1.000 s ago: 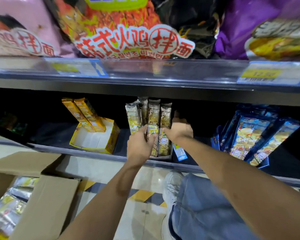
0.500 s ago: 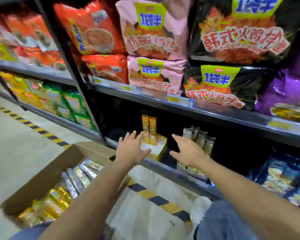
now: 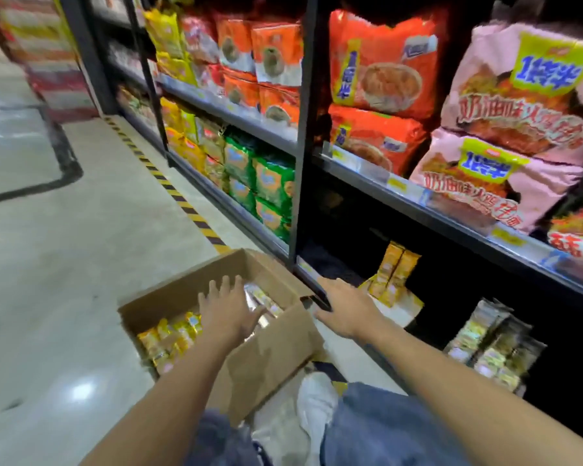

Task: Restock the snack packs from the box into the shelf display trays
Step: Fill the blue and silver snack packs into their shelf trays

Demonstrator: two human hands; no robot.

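Snack packs (image 3: 169, 334) lie in the open box (image 3: 270, 358), left hand (image 3: 228, 309) spread and empty above them, presumably to grasp a batch, right hand (image 3: 345, 309) likewise open and empty near the yellow display tray (image 3: 408, 306)

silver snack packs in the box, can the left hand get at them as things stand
Probably yes. The left hand is open, fingers spread, and seems directly above the silver snack packs in the cardboard box. The box top is open and nothing lies over the packs.
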